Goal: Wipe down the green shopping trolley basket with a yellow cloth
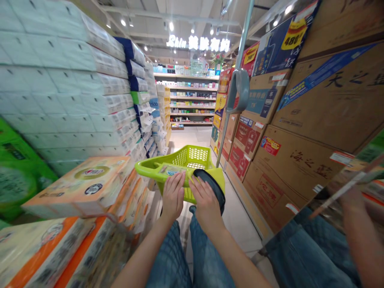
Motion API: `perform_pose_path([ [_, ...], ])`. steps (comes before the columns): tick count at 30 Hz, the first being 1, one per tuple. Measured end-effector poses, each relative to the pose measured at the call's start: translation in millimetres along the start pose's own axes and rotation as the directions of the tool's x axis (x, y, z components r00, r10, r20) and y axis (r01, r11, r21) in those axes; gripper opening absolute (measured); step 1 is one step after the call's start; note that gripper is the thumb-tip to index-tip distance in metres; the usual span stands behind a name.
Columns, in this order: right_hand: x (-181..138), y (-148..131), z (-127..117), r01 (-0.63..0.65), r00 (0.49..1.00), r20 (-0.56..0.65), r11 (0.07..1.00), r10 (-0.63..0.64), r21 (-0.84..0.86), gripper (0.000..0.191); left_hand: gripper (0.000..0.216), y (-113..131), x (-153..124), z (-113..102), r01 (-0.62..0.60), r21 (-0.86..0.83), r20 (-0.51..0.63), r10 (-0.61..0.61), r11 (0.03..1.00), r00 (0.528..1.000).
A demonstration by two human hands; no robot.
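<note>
I have my left hand (173, 197) and right hand (207, 205) closed side by side over the green cart's (192, 160) rear handle; stiff, light plastic, it probably rolls easily down the aisle.

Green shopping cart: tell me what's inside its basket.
The green shopping cart shows only mesh walls and floor; nothing is visible inside. Both hands, left hand and right hand, rest on its handle and cover the basket's near end.
</note>
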State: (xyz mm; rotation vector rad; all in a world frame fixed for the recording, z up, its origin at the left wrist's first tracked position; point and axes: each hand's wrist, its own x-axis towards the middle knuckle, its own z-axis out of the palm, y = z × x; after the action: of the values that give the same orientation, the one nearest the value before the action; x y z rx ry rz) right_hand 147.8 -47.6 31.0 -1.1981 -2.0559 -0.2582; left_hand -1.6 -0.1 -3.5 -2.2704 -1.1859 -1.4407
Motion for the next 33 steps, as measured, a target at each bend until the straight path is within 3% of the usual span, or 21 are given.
perform_pose_path([
  [6,-1.9,59.3,-22.1,-0.12,0.993,-0.007,0.991,0.12,0.052,0.073,0.052,1.0,2.2,-1.4,0.0,0.009,0.02,-0.001,1.0,1.0],
  [11,1.1,95.8,-12.3,-0.125,0.99,-0.026,0.962,0.135,0.243,0.076,0.052,2.2,3.0,-2.2,0.003,0.002,0.013,-0.003,1.0,1.0],
  [14,-7.8,84.2,-5.2,-0.202,0.968,-0.099,0.949,0.232,0.243,0.083,0.052,1.3,1.5,-2.5,0.004,0.004,0.009,-0.004,1.0,1.0],
  [17,-14.3,55.1,-4.6,-0.266,0.946,-0.16,0.957,0.282,0.114,0.081,0.053,-0.1,-0.1,-3.0,0.002,0.003,-0.002,-0.002,1.0,1.0],
  [22,-3.5,6.6,-0.7,-0.191,0.977,-0.108,0.978,0.182,-0.08,0.066,0.053,0.1,-0.4,-1.5,-0.001,0.01,-0.004,0.001,1.0,1.0],
  [26,12.3,-21.3,12.8,-0.081,0.997,-0.024,0.991,0.079,-0.105,0.061,0.051,-0.1,0.2,2.3,0.004,0.004,-0.031,-0.004,1.0,1.0],
  [29,9.6,-23.4,12.7,-0.036,0.999,0.006,0.998,0.037,-0.056,0.067,0.051,-2.3,0.0,3.0,0.004,-0.002,-0.034,-0.004,1.0,0.999],
  [33,-11.3,8.0,-2.9,-0.057,0.998,-0.014,0.996,0.059,0.072,0.08,0.052,-4.2,-0.1,0.7,0.0,-0.001,-0.001,0.0,1.0,1.0],
])
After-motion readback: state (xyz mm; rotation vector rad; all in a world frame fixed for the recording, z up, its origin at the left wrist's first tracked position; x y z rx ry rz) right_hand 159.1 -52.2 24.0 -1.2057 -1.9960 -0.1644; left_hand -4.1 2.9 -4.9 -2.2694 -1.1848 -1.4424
